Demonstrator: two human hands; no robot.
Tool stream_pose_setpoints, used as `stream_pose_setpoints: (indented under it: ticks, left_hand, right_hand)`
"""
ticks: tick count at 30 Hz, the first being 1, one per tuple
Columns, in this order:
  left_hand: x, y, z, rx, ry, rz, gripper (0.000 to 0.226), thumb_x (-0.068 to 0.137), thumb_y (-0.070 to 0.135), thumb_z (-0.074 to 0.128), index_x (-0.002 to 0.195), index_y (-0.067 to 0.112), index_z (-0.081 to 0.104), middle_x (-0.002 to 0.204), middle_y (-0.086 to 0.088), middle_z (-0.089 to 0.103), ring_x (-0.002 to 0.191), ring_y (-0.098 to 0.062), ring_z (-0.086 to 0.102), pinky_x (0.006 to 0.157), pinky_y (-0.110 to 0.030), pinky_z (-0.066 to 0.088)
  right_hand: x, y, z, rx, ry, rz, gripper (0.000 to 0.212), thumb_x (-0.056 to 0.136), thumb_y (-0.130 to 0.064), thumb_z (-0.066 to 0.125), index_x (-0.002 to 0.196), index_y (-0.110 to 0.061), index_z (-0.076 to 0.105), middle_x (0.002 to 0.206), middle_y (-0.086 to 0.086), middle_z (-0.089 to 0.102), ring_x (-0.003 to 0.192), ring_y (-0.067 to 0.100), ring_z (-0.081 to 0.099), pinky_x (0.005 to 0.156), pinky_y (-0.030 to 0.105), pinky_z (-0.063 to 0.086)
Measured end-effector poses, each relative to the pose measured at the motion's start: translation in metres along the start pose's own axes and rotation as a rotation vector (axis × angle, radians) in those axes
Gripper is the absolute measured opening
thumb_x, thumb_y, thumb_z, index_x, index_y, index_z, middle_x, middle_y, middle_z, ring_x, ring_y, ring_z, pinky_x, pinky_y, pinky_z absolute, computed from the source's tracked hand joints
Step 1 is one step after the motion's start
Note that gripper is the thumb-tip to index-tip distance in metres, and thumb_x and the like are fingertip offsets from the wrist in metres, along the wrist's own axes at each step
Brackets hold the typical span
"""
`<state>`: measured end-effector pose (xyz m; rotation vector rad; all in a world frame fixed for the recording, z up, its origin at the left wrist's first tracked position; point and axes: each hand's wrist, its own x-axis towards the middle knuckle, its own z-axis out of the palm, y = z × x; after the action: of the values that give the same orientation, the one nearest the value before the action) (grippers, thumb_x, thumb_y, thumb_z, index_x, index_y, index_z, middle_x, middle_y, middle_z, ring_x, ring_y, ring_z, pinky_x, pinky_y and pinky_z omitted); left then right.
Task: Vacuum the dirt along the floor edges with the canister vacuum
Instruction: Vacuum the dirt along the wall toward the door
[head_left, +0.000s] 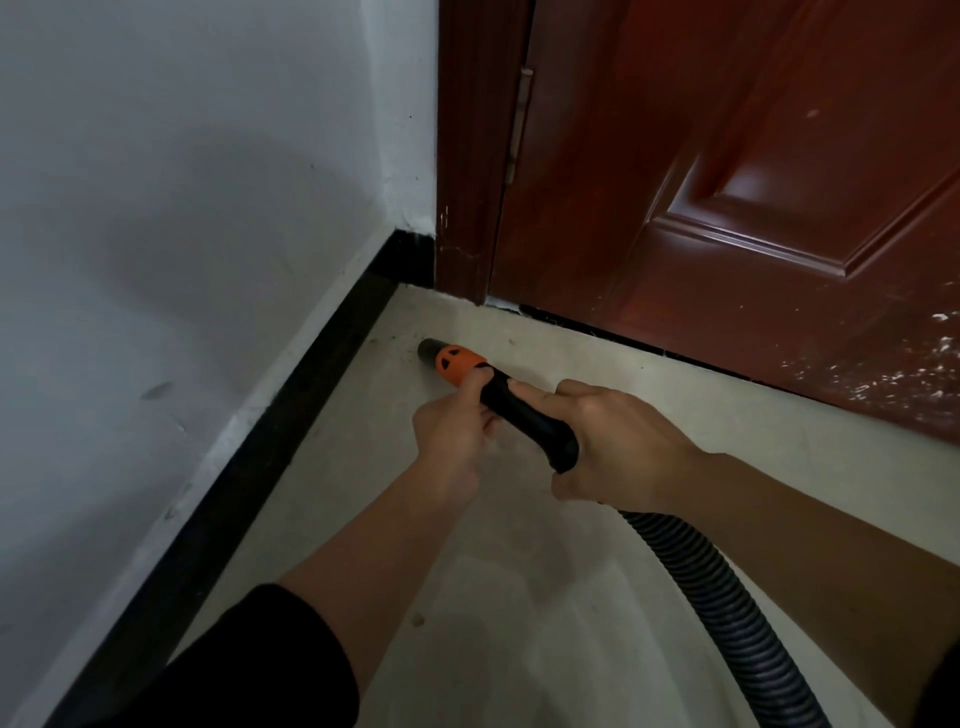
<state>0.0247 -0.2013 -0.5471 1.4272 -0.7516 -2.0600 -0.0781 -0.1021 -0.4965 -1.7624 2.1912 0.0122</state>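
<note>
Hands sit close together, both clamped on the wand (524, 415): left hand (452, 434) forward, right hand (618, 447) at the rear, where the hose (727, 613) joins. We should keep the nozzle (449, 362) low and creep along the door (727, 218) gap. It lies ahead of our left hand, just short of the door.

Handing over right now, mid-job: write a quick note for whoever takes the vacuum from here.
Hands: left hand grips the nozzle just behind its orange collar; right hand grips the rear of the black handle, where the hose trails off lower right.
Position: nozzle tip points low into the corner between the black baseboard and the door.
Done: cannot tell from this view.
Left: specks on the floor by the tip, then the edge under the door.
</note>
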Motion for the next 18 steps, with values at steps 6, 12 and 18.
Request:
stream_pose_setpoints:
  ticks: [6, 12, 18]
  left_hand:
    - [0.011, 0.013, 0.001, 0.019, 0.015, 0.015, 0.017, 0.088, 0.02, 0.071, 0.078, 0.007, 0.067, 0.078, -0.007, 0.071, 0.066, -0.008, 0.068, 0.064, -0.018, 0.055]
    - [0.021, 0.022, -0.002, 0.018, 0.022, 0.023, 0.019, 0.087, 0.02, 0.072, 0.076, 0.006, 0.065, 0.079, -0.008, 0.07, 0.067, -0.009, 0.068, 0.058, -0.016, 0.054]
    - [0.029, 0.027, -0.007, 0.018, 0.049, 0.032, 0.018, 0.087, 0.02, 0.072, 0.076, 0.007, 0.065, 0.078, -0.008, 0.07, 0.067, -0.01, 0.068, 0.062, -0.02, 0.053]
  right_hand:
    - [0.017, -0.002, -0.001, 0.034, 0.022, 0.022, 0.106, 0.071, -0.032, 0.077, 0.151, -0.043, 0.01, 0.088, -0.008, 0.042, 0.07, 0.01, 0.044, 0.059, 0.025, 0.038]
    - [0.03, -0.006, 0.002, 0.064, 0.038, 0.026, 0.108, 0.07, -0.032, 0.078, 0.152, -0.041, 0.009, 0.091, -0.007, 0.043, 0.075, 0.013, 0.047, 0.061, 0.026, 0.039]
    - [0.039, -0.013, 0.001, 0.075, 0.038, 0.018, 0.108, 0.07, -0.031, 0.079, 0.151, -0.041, 0.007, 0.094, -0.005, 0.045, 0.079, 0.015, 0.051, 0.066, 0.031, 0.047]
